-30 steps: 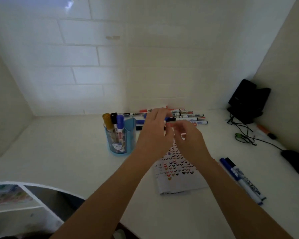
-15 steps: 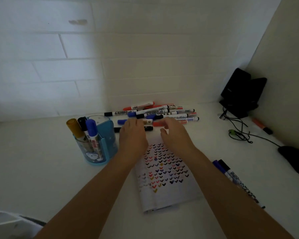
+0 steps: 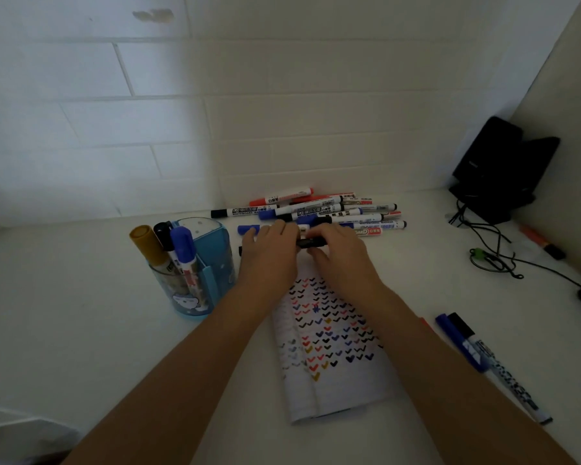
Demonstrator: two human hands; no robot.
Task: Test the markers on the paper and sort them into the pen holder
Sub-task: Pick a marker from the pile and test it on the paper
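**Two hands grip a black marker at the head of the paper**

At centre frame, the left hand (image 3: 269, 253) and right hand (image 3: 341, 260) meet over a black marker (image 3: 311, 243) lying crosswise just above the top edge of the paper (image 3: 332, 374). The right hand's fingers curl over the marker's right end with the thumb beneath. The left hand's fingers curl down over its left part, and a dark tip shows just past that hand.

The paper lies on the white desk (image 3: 81, 297) below the hands, covered with rows of small ticks in black, red, blue and yellow. Just behind the hands, a pile (image 3: 336, 211) of red, blue and black markers lies against the tiled wall.

At left of centre stands the blue holder (image 3: 215, 263). A gold marker (image 3: 146, 245), a black one and a blue one stand tilted in its clear front compartment.

At lower right, two markers (image 3: 467, 344) lie side by side. Black speakers (image 3: 497, 169) and cables (image 3: 483, 253) fill the upper-right corner.
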